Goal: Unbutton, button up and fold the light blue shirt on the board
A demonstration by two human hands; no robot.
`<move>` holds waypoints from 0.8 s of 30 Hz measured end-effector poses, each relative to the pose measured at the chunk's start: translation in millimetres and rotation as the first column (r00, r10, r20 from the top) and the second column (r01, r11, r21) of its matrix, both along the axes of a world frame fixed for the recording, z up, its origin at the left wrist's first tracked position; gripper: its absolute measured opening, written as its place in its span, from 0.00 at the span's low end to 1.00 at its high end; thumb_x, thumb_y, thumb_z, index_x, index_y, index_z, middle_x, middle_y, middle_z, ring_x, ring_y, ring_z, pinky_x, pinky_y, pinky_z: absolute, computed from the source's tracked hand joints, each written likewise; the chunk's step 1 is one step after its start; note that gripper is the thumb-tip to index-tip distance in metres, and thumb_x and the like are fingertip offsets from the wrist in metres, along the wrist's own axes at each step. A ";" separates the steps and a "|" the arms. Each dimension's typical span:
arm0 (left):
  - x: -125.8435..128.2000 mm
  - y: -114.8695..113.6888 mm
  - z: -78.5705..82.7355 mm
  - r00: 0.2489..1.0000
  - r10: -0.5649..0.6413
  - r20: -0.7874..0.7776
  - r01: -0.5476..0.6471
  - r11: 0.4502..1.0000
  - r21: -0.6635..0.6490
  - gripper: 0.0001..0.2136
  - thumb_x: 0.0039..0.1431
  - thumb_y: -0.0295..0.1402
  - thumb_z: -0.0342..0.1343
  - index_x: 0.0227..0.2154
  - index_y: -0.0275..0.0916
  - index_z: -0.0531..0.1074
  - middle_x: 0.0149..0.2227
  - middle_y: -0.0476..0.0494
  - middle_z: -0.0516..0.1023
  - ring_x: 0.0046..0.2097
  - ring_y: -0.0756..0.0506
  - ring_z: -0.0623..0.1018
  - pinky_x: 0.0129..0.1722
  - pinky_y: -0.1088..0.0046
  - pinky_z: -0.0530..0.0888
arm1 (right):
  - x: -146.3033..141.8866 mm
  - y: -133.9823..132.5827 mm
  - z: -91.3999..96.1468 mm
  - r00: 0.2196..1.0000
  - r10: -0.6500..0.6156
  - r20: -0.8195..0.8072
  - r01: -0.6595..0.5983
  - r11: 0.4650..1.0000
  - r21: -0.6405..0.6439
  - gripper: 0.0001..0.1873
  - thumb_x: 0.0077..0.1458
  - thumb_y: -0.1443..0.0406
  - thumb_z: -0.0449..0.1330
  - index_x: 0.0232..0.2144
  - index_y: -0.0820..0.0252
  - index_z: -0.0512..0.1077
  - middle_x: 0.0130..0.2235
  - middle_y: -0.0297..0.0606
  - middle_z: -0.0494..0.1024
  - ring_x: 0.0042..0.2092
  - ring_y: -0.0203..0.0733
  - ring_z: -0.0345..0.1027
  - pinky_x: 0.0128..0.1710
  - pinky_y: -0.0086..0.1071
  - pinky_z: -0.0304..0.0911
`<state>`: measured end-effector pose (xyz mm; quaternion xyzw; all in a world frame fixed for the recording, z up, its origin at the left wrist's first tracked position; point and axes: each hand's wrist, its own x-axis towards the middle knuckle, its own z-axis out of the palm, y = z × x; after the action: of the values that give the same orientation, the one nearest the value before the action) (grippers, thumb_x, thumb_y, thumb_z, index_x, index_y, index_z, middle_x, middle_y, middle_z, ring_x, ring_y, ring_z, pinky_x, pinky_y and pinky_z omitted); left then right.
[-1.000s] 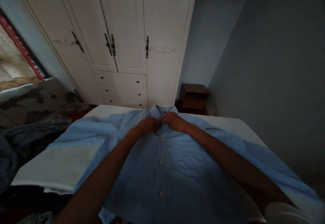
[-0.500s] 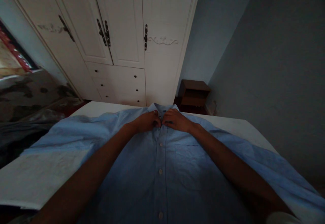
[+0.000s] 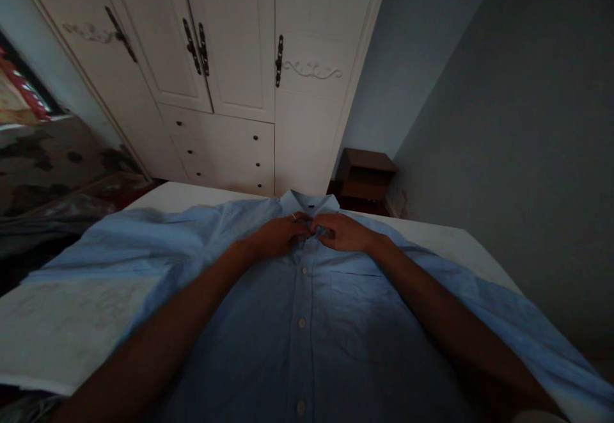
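A light blue button-up shirt (image 3: 268, 320) lies face up with its sleeves spread to both sides and its collar (image 3: 330, 204) at the far end. Just below the collar, my left hand (image 3: 278, 236) has its fingers closed on the left side of the front opening. My right hand (image 3: 343, 232) pinches a fold of the placket right beside it, the fingertips of both hands nearly meeting. The button under the fingers is hidden. Lower down the placket, several pale buttons (image 3: 302, 323) show in a line. A chest pocket sits on the right half.
The shirt rests on a white table (image 3: 86, 327). Beyond it stands a white wardrobe (image 3: 230, 45) with dark handles and drawers. A small brown cabinet (image 3: 367, 170) is at the back right, by a grey wall (image 3: 527, 122). Dark items (image 3: 38, 237) are piled at the left.
Both hands have shifted slightly down from the collar, showing more of it. My right hand now bunches up the placket cloth. The view has tilted a little.
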<state>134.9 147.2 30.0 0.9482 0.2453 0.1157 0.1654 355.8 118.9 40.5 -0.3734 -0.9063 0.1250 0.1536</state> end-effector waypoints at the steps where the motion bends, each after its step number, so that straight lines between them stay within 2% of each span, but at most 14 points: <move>1: 0.0 -3.3 1.3 0.998 0.045 -0.037 -0.043 0.998 0.038 0.13 0.62 0.27 0.46 0.44 0.41 0.73 0.58 0.40 0.66 0.48 0.44 0.75 0.50 0.66 0.71 | -1.5 -1.0 1.4 1.000 0.011 0.018 -0.011 1.000 -0.001 0.12 0.52 0.71 0.58 0.40 0.57 0.71 0.37 0.34 0.76 0.32 0.35 0.67 0.37 0.30 0.62; 4: 0.1 -11.7 6.3 0.984 0.143 -0.104 -0.129 0.983 0.132 0.12 0.64 0.32 0.48 0.43 0.40 0.75 0.54 0.38 0.67 0.43 0.45 0.76 0.45 0.66 0.73 | -4.8 -2.7 3.7 0.996 0.017 0.083 -0.020 0.999 0.042 0.11 0.54 0.70 0.59 0.41 0.58 0.72 0.39 0.36 0.76 0.36 0.38 0.68 0.38 0.31 0.62; 8: -1.0 -15.5 11.7 0.967 0.207 -0.150 -0.176 0.964 0.199 0.11 0.63 0.35 0.50 0.42 0.41 0.75 0.48 0.40 0.70 0.40 0.45 0.76 0.40 0.69 0.73 | -4.2 -1.7 0.9 0.981 0.041 0.188 -0.066 0.989 0.129 0.09 0.58 0.68 0.58 0.40 0.58 0.75 0.39 0.38 0.74 0.38 0.39 0.69 0.35 0.30 0.62; 12: -2.5 -13.0 8.6 0.954 0.246 -0.173 -0.192 0.941 0.280 0.11 0.64 0.36 0.49 0.38 0.40 0.76 0.44 0.41 0.73 0.40 0.45 0.77 0.38 0.70 0.72 | -1.8 0.6 -3.3 0.983 0.056 0.175 -0.097 0.968 0.233 0.08 0.61 0.65 0.56 0.38 0.59 0.75 0.38 0.39 0.74 0.37 0.38 0.69 0.33 0.29 0.62; 16: -1.5 -11.4 1.8 0.952 0.258 -0.166 -0.217 0.949 0.230 0.14 0.65 0.38 0.47 0.35 0.41 0.77 0.40 0.42 0.77 0.40 0.44 0.77 0.37 0.70 0.71 | -1.2 1.2 -5.0 0.993 0.068 0.099 -0.096 0.946 0.311 0.10 0.63 0.64 0.53 0.37 0.59 0.73 0.39 0.40 0.75 0.38 0.39 0.69 0.34 0.29 0.63; 21: 3.5 -14.5 -0.8 0.947 0.284 -0.153 -0.251 0.946 0.205 0.13 0.64 0.35 0.47 0.37 0.39 0.77 0.40 0.40 0.78 0.40 0.43 0.78 0.36 0.69 0.71 | -3.6 1.3 -13.5 0.994 0.088 0.058 -0.101 0.950 0.296 0.09 0.64 0.65 0.52 0.39 0.59 0.72 0.38 0.39 0.76 0.39 0.38 0.71 0.36 0.29 0.65; 24: 5.3 -13.3 -5.8 0.954 0.292 -0.070 -0.281 0.950 0.139 0.13 0.64 0.34 0.47 0.39 0.37 0.77 0.40 0.39 0.79 0.41 0.43 0.78 0.39 0.69 0.72 | -4.8 1.9 -24.4 0.996 0.076 0.037 -0.083 0.948 0.308 0.09 0.64 0.64 0.51 0.38 0.59 0.72 0.38 0.40 0.77 0.39 0.38 0.71 0.37 0.29 0.66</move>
<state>140.2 133.9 24.1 0.9153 0.3798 0.1112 0.0748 350.9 120.8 16.1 -0.3095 -0.9308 -0.0169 0.1938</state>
